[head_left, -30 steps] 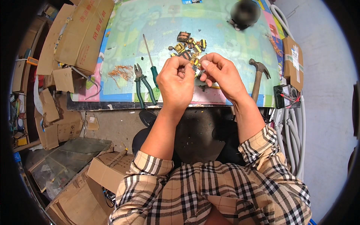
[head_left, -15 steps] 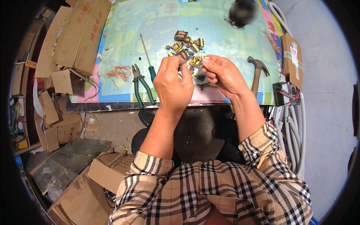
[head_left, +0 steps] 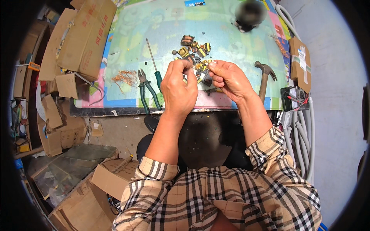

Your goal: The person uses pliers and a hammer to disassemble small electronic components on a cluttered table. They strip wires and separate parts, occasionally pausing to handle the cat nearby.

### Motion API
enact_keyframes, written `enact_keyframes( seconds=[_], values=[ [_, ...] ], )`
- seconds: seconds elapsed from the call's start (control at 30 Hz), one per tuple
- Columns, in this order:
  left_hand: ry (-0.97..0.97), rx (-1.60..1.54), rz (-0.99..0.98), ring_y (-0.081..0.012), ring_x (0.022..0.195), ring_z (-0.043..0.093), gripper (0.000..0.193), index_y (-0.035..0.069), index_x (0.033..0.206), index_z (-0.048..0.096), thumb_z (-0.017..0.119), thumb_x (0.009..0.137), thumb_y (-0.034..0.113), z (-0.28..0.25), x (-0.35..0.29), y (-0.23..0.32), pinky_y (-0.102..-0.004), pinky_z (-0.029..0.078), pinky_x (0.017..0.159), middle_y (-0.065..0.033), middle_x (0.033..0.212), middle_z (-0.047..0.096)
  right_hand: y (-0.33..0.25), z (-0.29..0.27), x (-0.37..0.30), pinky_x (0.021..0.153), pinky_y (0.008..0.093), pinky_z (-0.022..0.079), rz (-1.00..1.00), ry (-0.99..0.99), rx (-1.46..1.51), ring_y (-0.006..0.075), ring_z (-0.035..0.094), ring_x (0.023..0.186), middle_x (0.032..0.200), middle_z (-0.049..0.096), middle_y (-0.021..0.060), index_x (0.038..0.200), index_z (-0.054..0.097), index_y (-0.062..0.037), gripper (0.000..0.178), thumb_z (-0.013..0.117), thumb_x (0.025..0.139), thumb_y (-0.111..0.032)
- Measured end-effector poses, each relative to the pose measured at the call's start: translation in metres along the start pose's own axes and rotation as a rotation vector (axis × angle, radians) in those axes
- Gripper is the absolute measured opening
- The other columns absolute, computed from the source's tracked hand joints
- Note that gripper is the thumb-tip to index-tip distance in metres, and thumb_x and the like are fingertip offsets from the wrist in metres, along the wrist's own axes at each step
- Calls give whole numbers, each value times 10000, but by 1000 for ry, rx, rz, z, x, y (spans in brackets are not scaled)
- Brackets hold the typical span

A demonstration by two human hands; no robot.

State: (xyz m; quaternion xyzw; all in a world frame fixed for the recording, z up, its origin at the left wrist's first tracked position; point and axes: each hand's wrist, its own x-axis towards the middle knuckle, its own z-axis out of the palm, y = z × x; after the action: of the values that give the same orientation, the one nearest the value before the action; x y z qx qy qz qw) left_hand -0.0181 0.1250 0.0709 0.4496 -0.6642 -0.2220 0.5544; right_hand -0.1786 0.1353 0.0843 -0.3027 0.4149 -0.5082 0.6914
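My left hand [head_left: 179, 87] is raised over the near middle of the table, thumb and fingers curled together in a pinch. My right hand [head_left: 232, 80] faces it a short way to the right, its thumb pressed on the index finger. Whatever either pinch holds is too small to make out. Just beyond my fingers lies a pile of small transformers and coils [head_left: 184, 51] with yellow and black parts and copper windings. One dark block [head_left: 207, 79] sits close by my right fingertips. Left of my left hand are a green-handled screwdriver [head_left: 158, 79] and pliers [head_left: 143, 91] with dark green grips.
A claw hammer [head_left: 264, 79] lies right of my right hand. Loose copper wire [head_left: 125, 78] is heaped at the left. A dark round object [head_left: 250, 15], blurred, stands at the far right. Cardboard boxes [head_left: 86, 34] flank the table's left; a meter with red leads [head_left: 295, 98] is at its right edge.
The view has shifted slightly, so the table sits a little lower in it. My left fingers have drawn a little closer together; my right hand keeps its pinch.
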Motion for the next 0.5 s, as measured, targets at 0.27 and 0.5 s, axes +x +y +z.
enact_keyframes(
  seconds=[0.27, 0.5],
  values=[
    [-47, 78, 199, -270, 817, 588, 181, 21, 899, 633, 684, 729, -12, 0, 2, 2, -343, 466, 733, -119, 883, 608, -1, 0, -1, 461, 164, 318, 41, -23, -2, 24, 394, 548, 754, 533, 15, 915, 563, 8, 156, 607, 909, -141],
    [-86, -174, -26, -183, 745, 571, 81, 14, 894, 632, 652, 821, 43, 0, -1, -10, -313, 449, 657, -71, 824, 610, -4, 2, -4, 460, 161, 313, -2, -38, -15, 25, 394, 552, 756, 533, 12, 917, 567, 3, 160, 613, 905, -150]
  ],
)
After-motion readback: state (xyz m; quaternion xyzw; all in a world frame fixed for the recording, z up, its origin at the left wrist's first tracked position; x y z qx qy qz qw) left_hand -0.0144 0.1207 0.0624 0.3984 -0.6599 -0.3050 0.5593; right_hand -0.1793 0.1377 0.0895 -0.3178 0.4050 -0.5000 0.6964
